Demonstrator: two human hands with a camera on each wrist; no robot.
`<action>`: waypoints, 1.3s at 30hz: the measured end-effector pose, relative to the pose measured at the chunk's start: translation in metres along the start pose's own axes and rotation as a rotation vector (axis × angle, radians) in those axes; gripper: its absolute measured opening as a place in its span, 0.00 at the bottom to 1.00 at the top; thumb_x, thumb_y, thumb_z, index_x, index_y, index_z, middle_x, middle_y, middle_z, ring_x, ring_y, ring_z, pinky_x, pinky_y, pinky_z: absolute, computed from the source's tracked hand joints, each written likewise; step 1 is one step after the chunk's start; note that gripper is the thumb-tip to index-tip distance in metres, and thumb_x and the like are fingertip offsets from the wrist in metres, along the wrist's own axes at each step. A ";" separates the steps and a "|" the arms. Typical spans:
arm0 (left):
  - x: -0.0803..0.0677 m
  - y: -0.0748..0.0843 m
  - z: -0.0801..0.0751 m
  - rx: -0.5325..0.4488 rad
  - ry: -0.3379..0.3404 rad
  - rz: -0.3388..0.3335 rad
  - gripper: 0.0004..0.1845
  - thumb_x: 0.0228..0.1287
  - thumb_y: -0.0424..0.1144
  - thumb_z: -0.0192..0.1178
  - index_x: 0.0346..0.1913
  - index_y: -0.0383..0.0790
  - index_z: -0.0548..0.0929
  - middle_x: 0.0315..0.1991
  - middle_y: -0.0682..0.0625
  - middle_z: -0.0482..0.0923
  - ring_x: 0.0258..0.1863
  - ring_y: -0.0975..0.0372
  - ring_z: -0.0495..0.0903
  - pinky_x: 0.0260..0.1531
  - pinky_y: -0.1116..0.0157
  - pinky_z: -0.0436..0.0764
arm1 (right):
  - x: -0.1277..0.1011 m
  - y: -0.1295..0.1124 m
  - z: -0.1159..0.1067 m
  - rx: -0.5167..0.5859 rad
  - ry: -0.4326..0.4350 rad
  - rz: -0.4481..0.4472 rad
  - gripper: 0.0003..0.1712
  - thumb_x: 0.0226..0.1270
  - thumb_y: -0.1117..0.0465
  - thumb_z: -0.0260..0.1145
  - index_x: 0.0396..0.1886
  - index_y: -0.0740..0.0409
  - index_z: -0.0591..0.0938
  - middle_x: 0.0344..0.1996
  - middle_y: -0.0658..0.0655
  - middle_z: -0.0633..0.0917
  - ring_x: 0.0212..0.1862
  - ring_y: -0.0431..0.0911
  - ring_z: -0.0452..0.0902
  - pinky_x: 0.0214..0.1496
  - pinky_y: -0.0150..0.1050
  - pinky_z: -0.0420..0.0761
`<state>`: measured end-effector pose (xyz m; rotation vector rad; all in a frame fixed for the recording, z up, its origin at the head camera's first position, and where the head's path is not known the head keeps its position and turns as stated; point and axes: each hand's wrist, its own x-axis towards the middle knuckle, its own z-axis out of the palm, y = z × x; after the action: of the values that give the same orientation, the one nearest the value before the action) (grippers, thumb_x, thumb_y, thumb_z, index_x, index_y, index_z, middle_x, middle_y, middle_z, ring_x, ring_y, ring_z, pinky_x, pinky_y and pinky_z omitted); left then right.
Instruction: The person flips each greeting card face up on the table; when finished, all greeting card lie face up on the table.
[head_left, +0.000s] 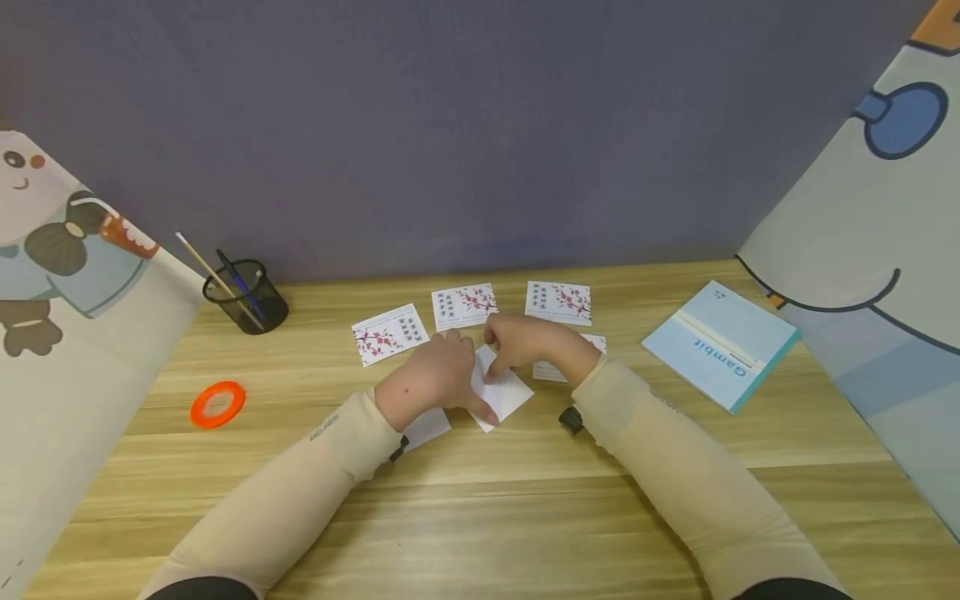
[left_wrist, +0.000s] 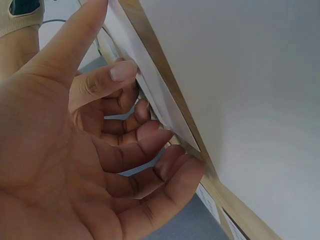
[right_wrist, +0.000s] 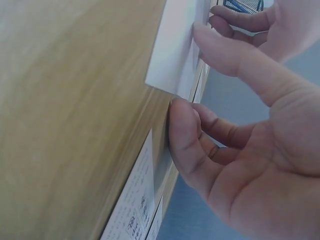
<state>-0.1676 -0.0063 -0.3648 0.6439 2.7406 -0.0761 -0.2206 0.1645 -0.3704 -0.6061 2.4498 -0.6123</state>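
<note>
While both forearms came in from 6 o'clock, the desk carried everything flat, wall at 12. Booklet lay at 3 o'clock of the hands, well apart, likely parked out of the working zone. Pen cup stood at 10 o'clock by the wall, orange tape ring at 9; both out of reach, not in use.

Three printed cards sat in a row at 12 o'clock of the hands, face up, blossom print showing, probably laid out for reference or as a queue. One more card lay partly hidden under the right wrist.

White paper sat at desk centre between the hands, one corner pointing to 6. Another white sheet poked out under the left wrist at 7 o'clock.

Left hand was at 9 o'clock of the paper: thumb straight along its edge, fingers loosely curled at the edge, apparently steadying it. Not a closed grip.

Right hand was at 1 o'clock of the paper: thumb pressed on the sheet, index fingertip on the desk just beside it, other fingers curled. Looked like a pin-down hold, possibly for a crease; can't confirm a pinch.
</note>
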 end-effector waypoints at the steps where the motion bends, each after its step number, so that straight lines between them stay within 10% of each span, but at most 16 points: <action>1: 0.000 0.000 0.000 0.000 -0.003 -0.006 0.66 0.38 0.81 0.76 0.67 0.27 0.76 0.56 0.38 0.79 0.52 0.51 0.78 0.51 0.55 0.87 | 0.001 0.001 0.000 0.004 -0.003 -0.001 0.34 0.60 0.57 0.82 0.61 0.64 0.77 0.46 0.57 0.81 0.40 0.45 0.78 0.39 0.34 0.81; 39: 0.009 -0.018 0.000 -0.200 -0.003 -0.016 0.56 0.45 0.70 0.81 0.63 0.29 0.73 0.47 0.41 0.81 0.41 0.54 0.82 0.45 0.57 0.86 | -0.004 0.002 0.005 0.072 0.037 0.003 0.33 0.63 0.58 0.80 0.57 0.61 0.69 0.43 0.55 0.76 0.42 0.46 0.74 0.43 0.36 0.77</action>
<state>-0.1832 -0.0188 -0.3678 0.5651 2.7046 0.1906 -0.2153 0.1667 -0.3735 -0.5670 2.4512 -0.7134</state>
